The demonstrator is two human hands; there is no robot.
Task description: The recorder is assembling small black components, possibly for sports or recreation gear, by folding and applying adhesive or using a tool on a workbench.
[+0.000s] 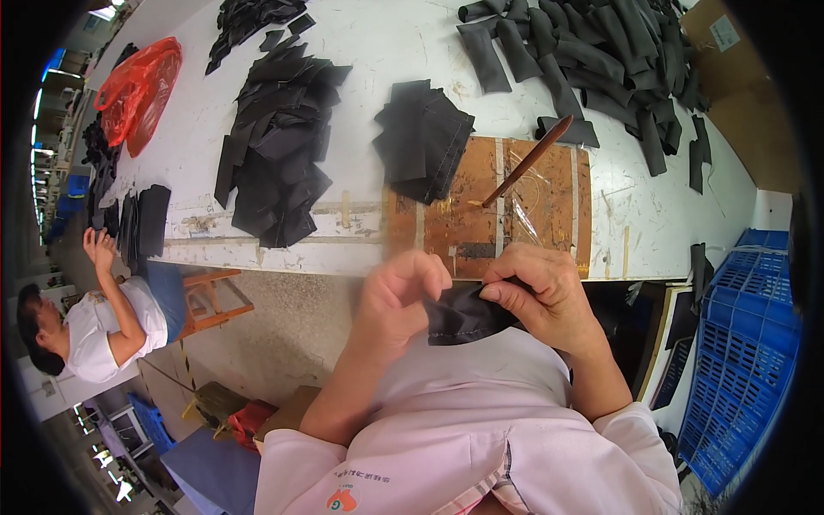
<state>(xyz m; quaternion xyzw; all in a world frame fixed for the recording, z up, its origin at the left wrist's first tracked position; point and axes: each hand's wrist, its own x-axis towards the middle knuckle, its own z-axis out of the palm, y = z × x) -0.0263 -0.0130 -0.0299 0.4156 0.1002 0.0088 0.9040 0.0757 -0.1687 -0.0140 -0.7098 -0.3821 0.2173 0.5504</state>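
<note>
Cloth (470, 322): black, between the two hands, just off the near table edge, in front of the shirt (481, 386).
Right hand (547, 296): thumb and forefinger pinching cloth at upper right edge; other fingers bent behind.
Left hand (396, 296): fingers curled against left end of cloth; whether they pinch it, can't tell.
Seam (485, 332): pale stitches along lower edge of cloth, facing up, below the fingers.
Hidden: left end of cloth behind left fingers; part of right end under right hand; underside of cloth out of sight.
Table (369, 51): white, scuffed, beyond the hands.
Board (562, 197): brown, worn, at near table edge; stick (532, 163) over it, flat or tilted unclear.
Stack (421, 142): black flat pieces, overlapping board's far left corner.
Pile (279, 146): more black flat pieces, left of stack; count unclear from overlap.
Tubes (601, 51): black heap, far right; cut off at top.
Crate (738, 326): blue, right of table, bent by lens.
Co-worker (120, 330): far left, one hand at dark pieces; details too small.
</note>
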